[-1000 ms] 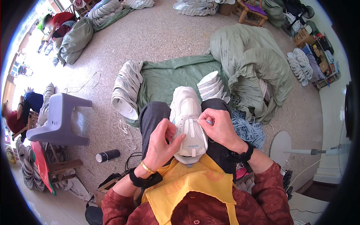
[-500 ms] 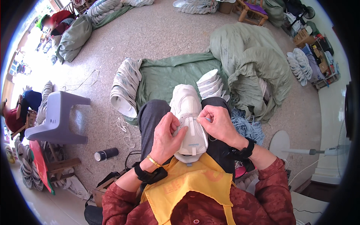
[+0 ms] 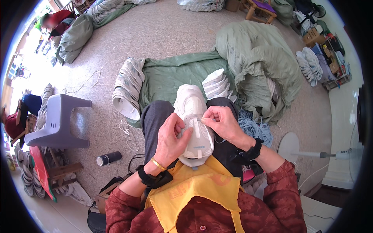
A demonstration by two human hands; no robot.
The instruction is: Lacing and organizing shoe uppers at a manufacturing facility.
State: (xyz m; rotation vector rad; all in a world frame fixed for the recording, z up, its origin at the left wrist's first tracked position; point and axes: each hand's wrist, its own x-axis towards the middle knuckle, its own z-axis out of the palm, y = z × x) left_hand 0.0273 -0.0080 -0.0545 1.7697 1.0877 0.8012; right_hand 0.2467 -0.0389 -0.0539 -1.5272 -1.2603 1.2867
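A white sneaker lies between my thighs, toe pointing away from me, its padded tongue turned toward me. My right hand pinches a pale shoelace at the top right of the lacing, thumb and forefinger pressed together. My left hand is at the shoe's left edge, its fingers curled there and its thumb lying against the tongue. What the left fingertips grip beneath them is partly hidden. A yellow apron covers my lap behind the heel.
Stacked white shoe uppers and a smaller stack lie on a green cloth. Light blue laces are heaped to the right, beside a large green sack. Leftward are a grey plastic chair and a dark bottle.
The view has shifted slightly. My right hand has moved a little closer to the lacing, its fingertips still pinched. My left hand stays at the shoe's left side.
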